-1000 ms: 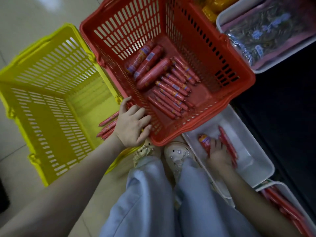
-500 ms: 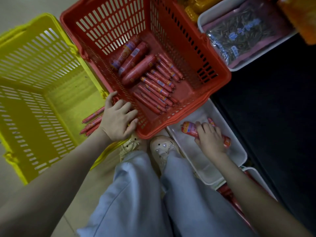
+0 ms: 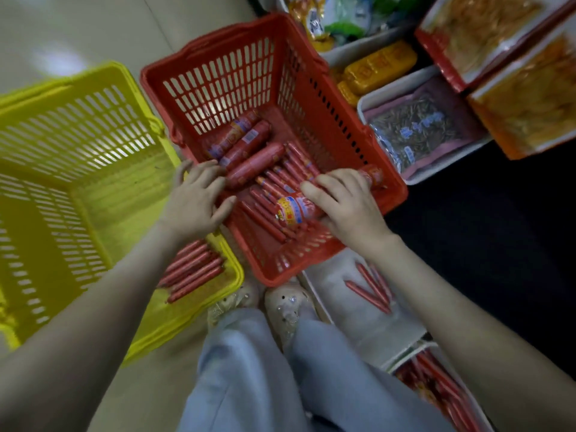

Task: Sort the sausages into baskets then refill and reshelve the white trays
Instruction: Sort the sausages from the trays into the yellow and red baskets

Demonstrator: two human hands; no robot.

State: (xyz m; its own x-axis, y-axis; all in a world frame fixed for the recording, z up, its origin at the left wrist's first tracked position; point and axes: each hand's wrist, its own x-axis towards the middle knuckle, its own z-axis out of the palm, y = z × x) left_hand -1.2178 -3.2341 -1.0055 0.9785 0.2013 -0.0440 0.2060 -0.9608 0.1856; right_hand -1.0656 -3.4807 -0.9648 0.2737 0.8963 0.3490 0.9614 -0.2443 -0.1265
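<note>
The right hand (image 3: 346, 207) hangs palm down inside the red basket (image 3: 314, 98), fingers curled over a thick sausage (image 3: 294, 211) with a yellow label. It is held low above the pile (image 3: 274, 173), probably so it can be laid down rather than dropped. A second thick end (image 3: 372, 176) pokes out past the knuckles; whether this hand also holds it is unclear. The left hand (image 3: 199, 198) rests with loose, spread fingers on the basket's near left wall, gripping nothing, seemingly to steady it. The pile mixes thick and thin sausages side by side. To the left, the yellow basket (image 3: 78, 145) holds only thin sausages (image 3: 193, 272) in its near corner. On the floor below the right forearm, a white tray (image 3: 374, 335) keeps a few thin sticks (image 3: 371, 288), so sorting looks unfinished.
</note>
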